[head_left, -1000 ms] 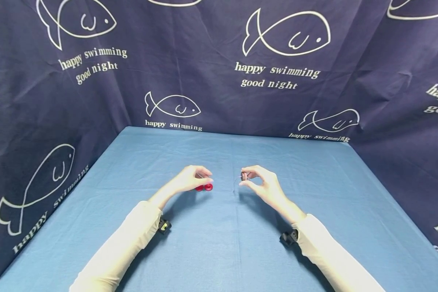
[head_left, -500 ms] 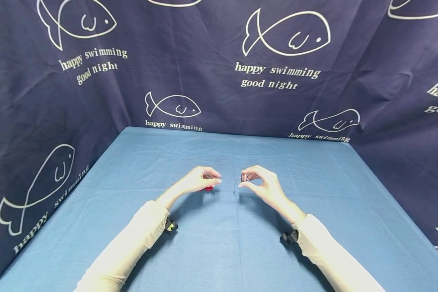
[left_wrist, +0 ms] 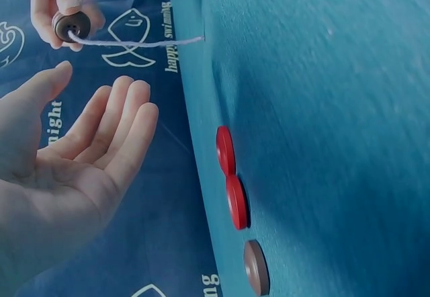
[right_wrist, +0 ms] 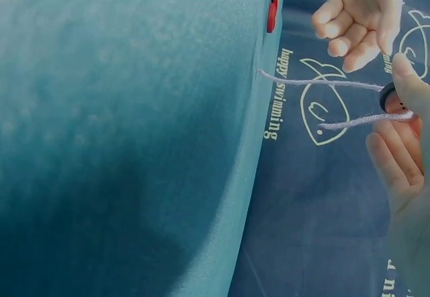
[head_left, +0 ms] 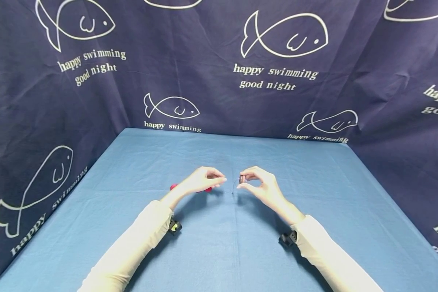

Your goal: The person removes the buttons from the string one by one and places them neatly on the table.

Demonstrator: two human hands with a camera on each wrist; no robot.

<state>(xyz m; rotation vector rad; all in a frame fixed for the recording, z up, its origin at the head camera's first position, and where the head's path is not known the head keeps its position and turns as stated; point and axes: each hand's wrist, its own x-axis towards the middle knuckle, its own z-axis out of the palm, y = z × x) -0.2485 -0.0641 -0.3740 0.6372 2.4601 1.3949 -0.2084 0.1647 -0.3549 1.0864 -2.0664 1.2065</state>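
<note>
My right hand [head_left: 264,185] pinches a dark brown button [left_wrist: 72,27] between thumb and fingers above the table. A pale string [right_wrist: 322,82] runs through the button's holes; one end hangs down towards the cloth, and another stretch sticks out from the button. Close by on the left, my left hand [head_left: 203,180] hovers with thumb and fingers apart and nothing between them, as the left wrist view shows. Under it lie two touching red buttons [left_wrist: 236,201] and a brown button [left_wrist: 256,268]. In the head view the left hand partly hides the red buttons [head_left: 208,189].
Another red piece [head_left: 173,187] shows on the cloth left of the left wrist. A blue cloth [head_left: 219,243] covers the table. Dark blue curtains [head_left: 211,73] with white fish prints stand around its back and sides.
My left hand has moved right, nearer to the button and string, uncovering a red piece behind the wrist. The right hand keeps its pinch and has hardly moved.
</note>
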